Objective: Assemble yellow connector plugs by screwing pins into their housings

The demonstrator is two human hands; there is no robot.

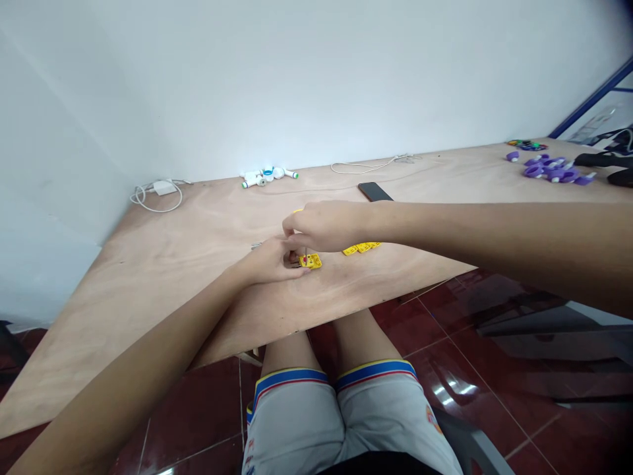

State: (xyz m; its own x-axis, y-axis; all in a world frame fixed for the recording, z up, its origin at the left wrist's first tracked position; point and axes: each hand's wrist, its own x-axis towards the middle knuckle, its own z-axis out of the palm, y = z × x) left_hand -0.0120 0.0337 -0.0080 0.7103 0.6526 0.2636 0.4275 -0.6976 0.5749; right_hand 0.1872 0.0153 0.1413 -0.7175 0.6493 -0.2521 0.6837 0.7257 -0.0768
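Pinched in the fingers of my left hand (270,260) is a small yellow plastic casing (312,261) with a red part inside, resting on the table. Above it, my right hand (326,225) is closed around a screwdriver (306,251); the thin metal shaft points down into the casing, and a bit of yellow shows over the fingers. Most of the screwdriver's handle is hidden by the hand. Several more yellow plastic pieces (362,248) lie to the right, partly under my right forearm. A small metallic item (256,245) sits just behind my left hand.
On the wooden table (163,277), a dark phone (374,192) lies beyond my right forearm. White tubular parts (268,175), a charger with cable (163,188) and a thin white cable (366,168) are along the wall. Several purple pieces (556,170) lie far right.
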